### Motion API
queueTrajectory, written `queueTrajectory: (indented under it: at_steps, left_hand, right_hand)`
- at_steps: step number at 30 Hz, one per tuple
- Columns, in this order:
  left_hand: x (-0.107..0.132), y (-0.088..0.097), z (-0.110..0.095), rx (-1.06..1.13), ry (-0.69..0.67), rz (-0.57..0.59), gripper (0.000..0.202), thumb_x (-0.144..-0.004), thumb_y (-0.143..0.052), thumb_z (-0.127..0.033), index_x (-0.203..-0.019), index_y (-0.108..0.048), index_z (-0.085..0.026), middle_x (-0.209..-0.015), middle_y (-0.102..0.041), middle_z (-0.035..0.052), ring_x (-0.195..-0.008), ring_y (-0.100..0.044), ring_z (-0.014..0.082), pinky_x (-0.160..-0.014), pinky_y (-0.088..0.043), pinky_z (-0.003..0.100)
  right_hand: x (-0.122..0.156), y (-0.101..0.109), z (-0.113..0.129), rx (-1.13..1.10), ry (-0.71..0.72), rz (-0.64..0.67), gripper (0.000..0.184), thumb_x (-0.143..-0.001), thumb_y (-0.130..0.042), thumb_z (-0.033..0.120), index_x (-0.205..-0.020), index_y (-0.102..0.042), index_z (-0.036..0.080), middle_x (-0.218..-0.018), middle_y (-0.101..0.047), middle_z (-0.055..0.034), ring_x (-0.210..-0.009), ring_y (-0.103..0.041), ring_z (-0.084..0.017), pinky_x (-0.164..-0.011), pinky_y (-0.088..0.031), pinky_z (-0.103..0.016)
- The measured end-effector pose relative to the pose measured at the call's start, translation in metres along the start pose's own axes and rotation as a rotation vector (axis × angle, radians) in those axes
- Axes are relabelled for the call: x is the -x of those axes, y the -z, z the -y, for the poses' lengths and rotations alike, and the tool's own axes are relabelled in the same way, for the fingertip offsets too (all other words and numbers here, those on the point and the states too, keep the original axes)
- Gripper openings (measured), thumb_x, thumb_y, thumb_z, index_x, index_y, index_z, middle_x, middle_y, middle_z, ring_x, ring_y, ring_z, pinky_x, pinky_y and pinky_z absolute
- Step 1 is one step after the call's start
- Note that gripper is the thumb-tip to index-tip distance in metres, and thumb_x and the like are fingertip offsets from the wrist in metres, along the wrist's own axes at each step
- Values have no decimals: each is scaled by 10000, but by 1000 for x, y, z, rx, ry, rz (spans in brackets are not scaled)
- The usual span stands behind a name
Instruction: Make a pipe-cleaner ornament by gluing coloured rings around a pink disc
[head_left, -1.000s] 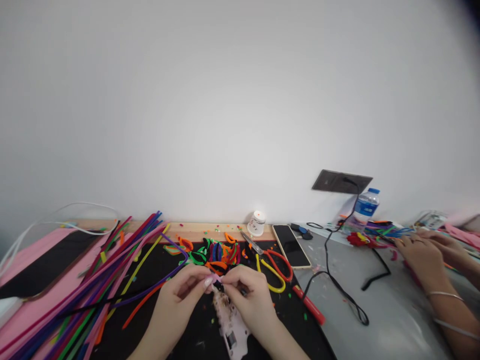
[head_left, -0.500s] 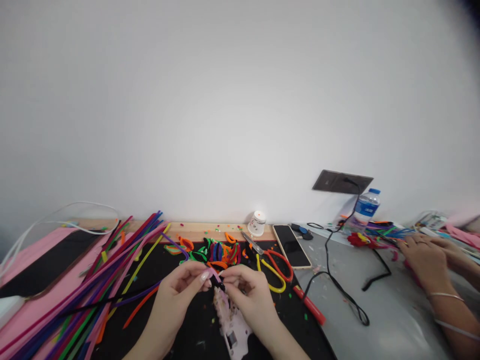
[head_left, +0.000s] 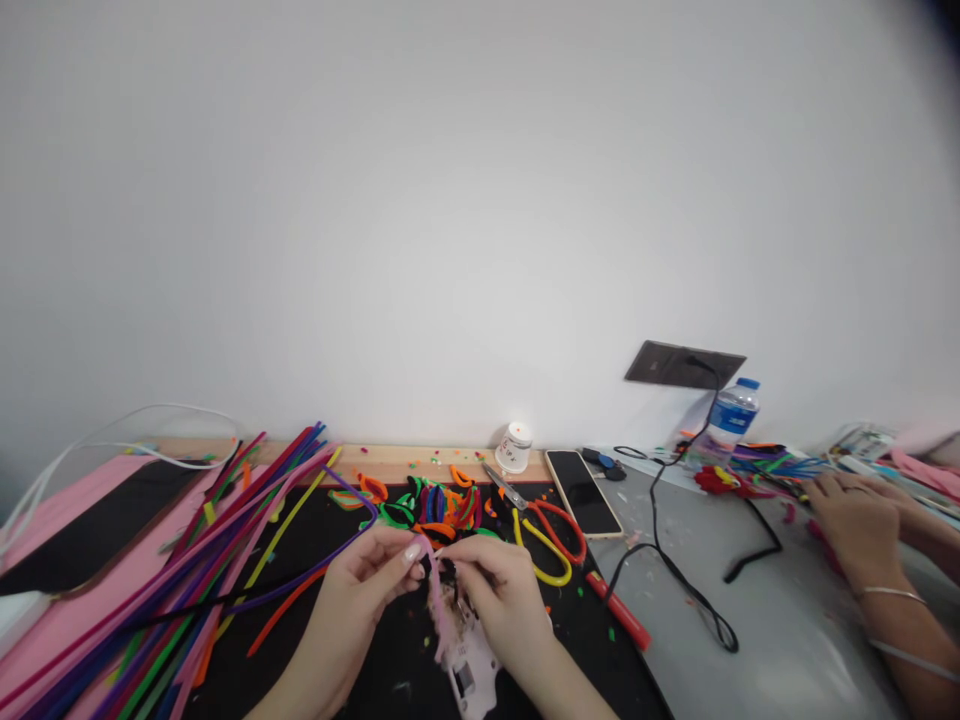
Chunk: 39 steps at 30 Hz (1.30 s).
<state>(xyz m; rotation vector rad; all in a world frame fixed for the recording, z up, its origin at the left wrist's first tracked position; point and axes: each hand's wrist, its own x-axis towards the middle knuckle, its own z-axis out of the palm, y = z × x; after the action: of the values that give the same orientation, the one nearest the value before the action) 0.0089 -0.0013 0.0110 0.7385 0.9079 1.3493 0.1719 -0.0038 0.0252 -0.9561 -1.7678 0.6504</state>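
My left hand [head_left: 371, 580] is closed in a pinch on a pink pipe cleaner [head_left: 437, 600], which hangs down from the fingertips. Close beside it, my right hand [head_left: 499, 580] pinches a small black piece [head_left: 448, 574], partly hidden by the fingers. Both sets of fingertips nearly meet. Beneath them lies a pale pink flat object [head_left: 472, 665] with a grey square patch; its kind is unclear. Just beyond the hands is a pile of coiled, colourful pipe cleaner pieces [head_left: 435, 505].
Long pipe cleaners [head_left: 187, 590] lie bundled at left. Scissors [head_left: 551, 540], a phone [head_left: 583, 495], a white cup [head_left: 514, 448] and a red stick [head_left: 619, 610] lie around the black mat. A black cable [head_left: 694, 600], a bottle [head_left: 727, 420] and another person's hands [head_left: 859, 530] are at right.
The pink pipe cleaner now hangs down in front of the pale pink object, where before only a short part showed between my fingers. My hands have barely moved.
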Motion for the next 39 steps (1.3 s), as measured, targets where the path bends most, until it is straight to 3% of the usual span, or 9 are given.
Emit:
queueTrajectory:
  at_steps: [7,16,27,39]
  left_hand:
    - [-1,2,2,29,20,11,182,-605,-837,-257,-715,-737,-153,-640,-694,-6,-612,-610,122,-606,-514,213]
    - [-1,4,7,82,63,20,168,-630,-828,-253,-725,-732,-153,-694,-725,10,-687,-631,138,-672,-522,226]
    - [2,1,9,114,85,38,123,-653,-814,-226,-715,-727,-166,-709,-716,-4,-708,-637,132,-686,-515,214]
    - [3,0,8,56,163,17,196,-634,-825,-304,-724,-708,-175,-593,-649,-34,-536,-566,92,-524,-458,183]
  right_hand:
    - [1,-1,0,39,197,-1,242,-867,-541,91,-949,-736,208,-897,-735,-81,-829,-694,-183,-769,-555,-273]
    - [3,-5,-1,125,307,-53,187,-849,-589,70,-923,-726,173,-903,-731,-108,-847,-688,-190,-781,-566,-287]
    - [5,-7,-3,110,302,-38,189,-860,-583,84,-940,-713,195,-914,-720,-91,-840,-682,-187,-774,-569,-291]
    - [2,-5,-1,127,284,-29,183,-842,-594,67,-911,-727,172,-905,-712,-103,-850,-675,-194,-778,-556,-291]
